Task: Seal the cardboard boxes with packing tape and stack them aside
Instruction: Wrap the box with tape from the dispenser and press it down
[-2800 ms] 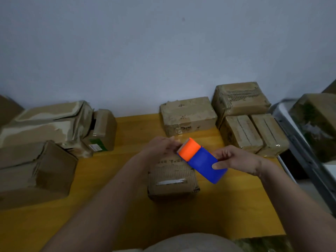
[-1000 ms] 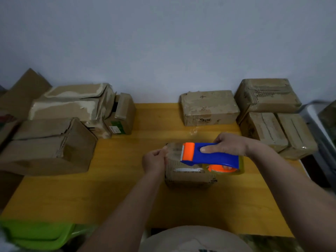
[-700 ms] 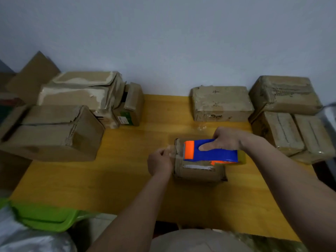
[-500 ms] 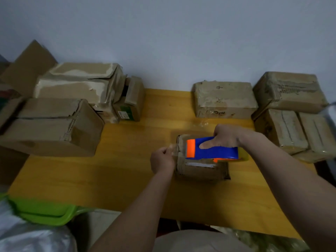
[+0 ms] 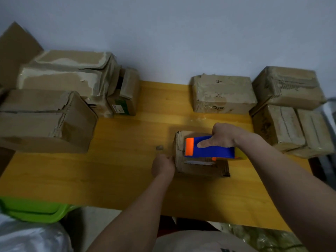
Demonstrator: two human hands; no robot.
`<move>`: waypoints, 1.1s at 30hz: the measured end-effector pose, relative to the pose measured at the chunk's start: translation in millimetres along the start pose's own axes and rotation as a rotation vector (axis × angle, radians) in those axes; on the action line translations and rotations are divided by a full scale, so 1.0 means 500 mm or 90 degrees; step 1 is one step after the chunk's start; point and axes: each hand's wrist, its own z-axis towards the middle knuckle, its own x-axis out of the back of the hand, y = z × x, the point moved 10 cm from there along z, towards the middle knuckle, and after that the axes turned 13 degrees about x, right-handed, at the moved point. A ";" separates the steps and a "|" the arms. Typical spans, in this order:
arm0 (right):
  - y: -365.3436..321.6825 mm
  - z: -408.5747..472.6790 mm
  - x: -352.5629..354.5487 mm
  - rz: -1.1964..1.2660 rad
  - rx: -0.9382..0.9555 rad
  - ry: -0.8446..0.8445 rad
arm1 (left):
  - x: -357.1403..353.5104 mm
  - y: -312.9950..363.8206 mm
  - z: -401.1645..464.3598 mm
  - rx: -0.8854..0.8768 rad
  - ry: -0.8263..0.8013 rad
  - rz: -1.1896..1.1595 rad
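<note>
Blue tape dispenser (image 5: 211,149) in right grip (image 5: 222,136)

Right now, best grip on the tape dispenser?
Wrap the blue body of the tape dispenser from above, behind the orange end, as the right hand does: it lies flat along the top of the small box.

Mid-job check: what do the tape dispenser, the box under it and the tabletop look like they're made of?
Tape dispenser: seemingly moulded plastic, smooth blue body with an orange end, uniform colour and slight sheen.
Small box: brown cardboard, matte, with creased, frayed edges and a strip of glossy tape.
Table: likely wood or wood-look laminate, yellow, with faint grain lines and a smooth, lightly reflective finish.
</note>
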 end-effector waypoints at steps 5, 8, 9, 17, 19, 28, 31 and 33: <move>0.002 0.002 -0.002 0.017 0.005 0.001 | 0.034 0.000 -0.039 -0.101 0.094 -0.147; 0.000 0.006 -0.002 0.020 0.004 -0.001 | 0.038 0.054 -0.102 -0.289 0.066 -0.203; 0.000 0.007 -0.003 0.019 0.003 -0.002 | 0.019 0.063 -0.114 -0.305 0.026 -0.183; 0.001 0.009 -0.006 0.036 0.017 -0.003 | -0.028 0.051 -0.109 -0.342 -0.087 0.046; 0.005 0.008 -0.006 0.047 0.015 -0.002 | -0.021 0.083 -0.115 -0.447 -0.027 0.189; 0.011 0.004 -0.008 0.073 0.011 -0.010 | -0.041 0.125 -0.102 -0.549 0.108 0.546; 0.008 0.003 -0.010 0.056 0.014 -0.014 | -0.040 0.124 -0.104 -0.519 0.100 0.565; 0.012 -0.004 -0.008 0.055 0.013 -0.015 | -0.040 0.121 -0.104 -0.508 0.082 0.563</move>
